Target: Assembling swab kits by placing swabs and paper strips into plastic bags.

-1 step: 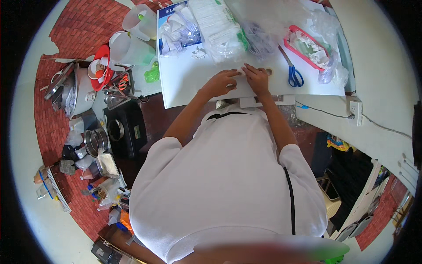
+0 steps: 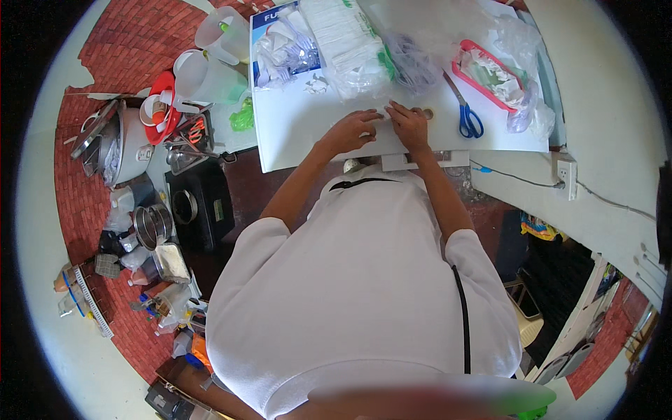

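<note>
Both my hands rest close together over the white tabletop [image 2: 294, 140], near its front edge. My left hand [image 2: 353, 131] has its fingers bent and the index finger stretched toward the right. My right hand [image 2: 409, 127] has its fingers drawn together, their tips meeting near the left fingertips. Whatever lies between the fingertips is too small to make out. A small roll of tape [image 2: 428, 113] lies just right of my right hand. Farther right are scissors [image 2: 467, 117] with blue handles, blades pointing away from me.
Beyond my hands lie a clear bag of white items [image 2: 343, 42] and clear plastic utensils [image 2: 413, 64]. Another bag of utensils [image 2: 283, 52] sits back left. A pink basket [image 2: 484, 82] holds small wrapped pieces at right. Pitchers [image 2: 203, 78] and a black appliance [image 2: 203, 206] stand left.
</note>
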A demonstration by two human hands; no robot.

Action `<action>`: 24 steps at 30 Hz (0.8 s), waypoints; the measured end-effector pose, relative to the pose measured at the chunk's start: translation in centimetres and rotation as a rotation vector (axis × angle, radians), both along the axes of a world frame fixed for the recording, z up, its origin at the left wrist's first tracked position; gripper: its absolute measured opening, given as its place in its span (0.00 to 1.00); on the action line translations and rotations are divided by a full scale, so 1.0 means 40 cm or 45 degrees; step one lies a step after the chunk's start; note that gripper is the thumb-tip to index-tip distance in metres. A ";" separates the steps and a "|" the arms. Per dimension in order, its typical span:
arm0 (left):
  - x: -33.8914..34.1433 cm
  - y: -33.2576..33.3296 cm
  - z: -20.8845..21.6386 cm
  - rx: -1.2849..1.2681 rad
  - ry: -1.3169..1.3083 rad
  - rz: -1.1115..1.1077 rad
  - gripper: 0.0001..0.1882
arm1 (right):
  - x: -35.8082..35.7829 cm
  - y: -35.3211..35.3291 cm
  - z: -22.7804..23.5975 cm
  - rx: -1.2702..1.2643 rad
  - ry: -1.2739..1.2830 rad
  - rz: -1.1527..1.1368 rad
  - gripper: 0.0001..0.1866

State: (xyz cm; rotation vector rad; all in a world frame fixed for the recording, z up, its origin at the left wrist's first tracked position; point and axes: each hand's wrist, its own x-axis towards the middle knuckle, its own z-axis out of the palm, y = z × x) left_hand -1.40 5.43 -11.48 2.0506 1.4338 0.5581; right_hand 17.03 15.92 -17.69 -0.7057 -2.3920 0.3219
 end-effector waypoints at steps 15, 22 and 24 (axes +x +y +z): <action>-0.047 0.026 0.016 -0.215 -0.342 0.106 0.06 | 0.040 -0.024 0.002 -0.198 -0.122 0.256 0.17; -0.047 0.089 0.048 -0.486 0.079 -0.092 0.06 | 0.031 -0.032 0.024 -0.175 -0.149 0.172 0.19; -0.057 0.082 0.031 -0.409 0.049 -0.097 0.06 | 0.030 -0.040 0.027 -0.227 -0.136 0.157 0.20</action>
